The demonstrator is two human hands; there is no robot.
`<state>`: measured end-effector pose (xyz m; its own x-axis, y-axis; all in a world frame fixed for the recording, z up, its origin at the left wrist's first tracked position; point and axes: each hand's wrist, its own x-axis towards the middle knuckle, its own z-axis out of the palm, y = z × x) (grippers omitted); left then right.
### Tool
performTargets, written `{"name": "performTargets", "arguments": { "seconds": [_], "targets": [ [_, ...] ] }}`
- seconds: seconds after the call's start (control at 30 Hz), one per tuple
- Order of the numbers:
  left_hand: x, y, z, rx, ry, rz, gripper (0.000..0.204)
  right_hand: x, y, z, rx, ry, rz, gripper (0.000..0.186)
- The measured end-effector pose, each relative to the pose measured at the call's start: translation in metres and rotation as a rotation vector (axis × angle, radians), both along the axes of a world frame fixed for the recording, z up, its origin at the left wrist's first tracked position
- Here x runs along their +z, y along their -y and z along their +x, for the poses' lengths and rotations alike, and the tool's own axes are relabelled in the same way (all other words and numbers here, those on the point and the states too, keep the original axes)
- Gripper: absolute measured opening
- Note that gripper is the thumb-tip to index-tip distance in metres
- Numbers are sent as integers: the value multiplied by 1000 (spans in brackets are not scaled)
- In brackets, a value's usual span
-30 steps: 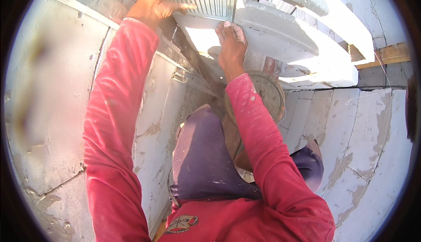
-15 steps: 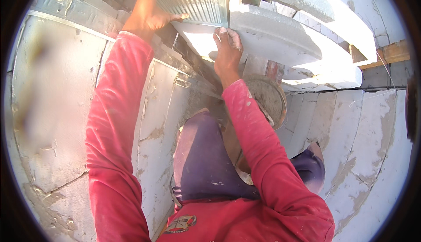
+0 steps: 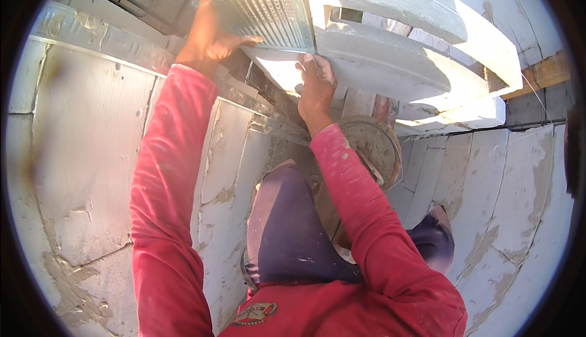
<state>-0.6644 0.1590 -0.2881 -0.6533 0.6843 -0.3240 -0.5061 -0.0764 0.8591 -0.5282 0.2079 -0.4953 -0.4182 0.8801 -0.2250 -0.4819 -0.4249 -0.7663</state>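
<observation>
A ribbed, clear glass block (image 3: 262, 19) sits at the top of the view, against a white concrete frame with slatted openings (image 3: 390, 50). My left hand (image 3: 210, 35) grips the block's left side, its thumb stretched across the lower front edge. Just under the block's lower right corner is my right hand (image 3: 317, 83), with its fingers curled and thumb drawn in. Whatever those fingers hold, if anything, is hidden. A sunlit white ledge (image 3: 278, 65) shows beneath the block.
A round bucket of grey mortar (image 3: 369, 148) stands below my right forearm. Block walls with rough mortar joints rise on the left (image 3: 91, 154) and right (image 3: 488, 202). A wooden beam (image 3: 540, 74) is at the far right, and a thin string hangs near it.
The view has shifted slightly, so the block, frame and bucket appear a little lower. Both hands keep their places at the block, and their grips look the same.
</observation>
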Motion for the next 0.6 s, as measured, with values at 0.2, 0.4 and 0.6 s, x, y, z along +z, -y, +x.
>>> {"name": "performTargets", "arguments": {
  "seconds": [0.2,0.4,0.6],
  "targets": [
    [3,2,4,-76,2,33,79,0,0,0,24,68,29,33],
    [3,0,7,-39,85,27,78,1,-3,6,66,35,-7,31],
    [5,-5,5,-13,85,20,74,2,-8,6,50,3,20,32]
  ]
}}
